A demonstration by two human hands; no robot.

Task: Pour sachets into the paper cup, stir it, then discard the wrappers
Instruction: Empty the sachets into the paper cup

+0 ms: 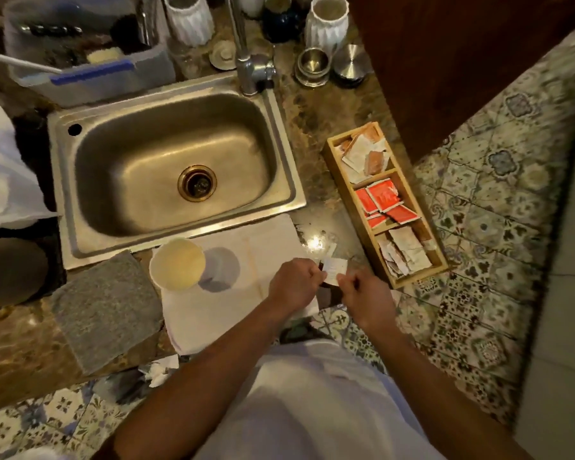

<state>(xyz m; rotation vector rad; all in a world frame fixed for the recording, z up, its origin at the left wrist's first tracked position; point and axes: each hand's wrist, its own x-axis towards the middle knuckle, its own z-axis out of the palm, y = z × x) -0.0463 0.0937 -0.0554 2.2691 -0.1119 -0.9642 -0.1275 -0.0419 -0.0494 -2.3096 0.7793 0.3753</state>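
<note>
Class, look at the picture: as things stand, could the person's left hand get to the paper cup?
Probably yes, once freed. The left hand and right hand both pinch a white sachet. The paper cup stands open to the left on the white cloth, with nothing between.

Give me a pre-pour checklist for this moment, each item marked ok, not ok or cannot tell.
1. Sachet held by both hands, left hand and right hand: ok.
2. Sachet torn open: cannot tell, the pinched edge is blurred.
3. Paper cup upright with its mouth uncovered: ok.
4. Sachet above the cup: not ok, it is off to the cup's right, over the white cloth's edge.
5. Stirrer at hand: cannot tell, none is plainly visible.
6. More sachets in the wooden box: ok, all three compartments hold some.
</note>
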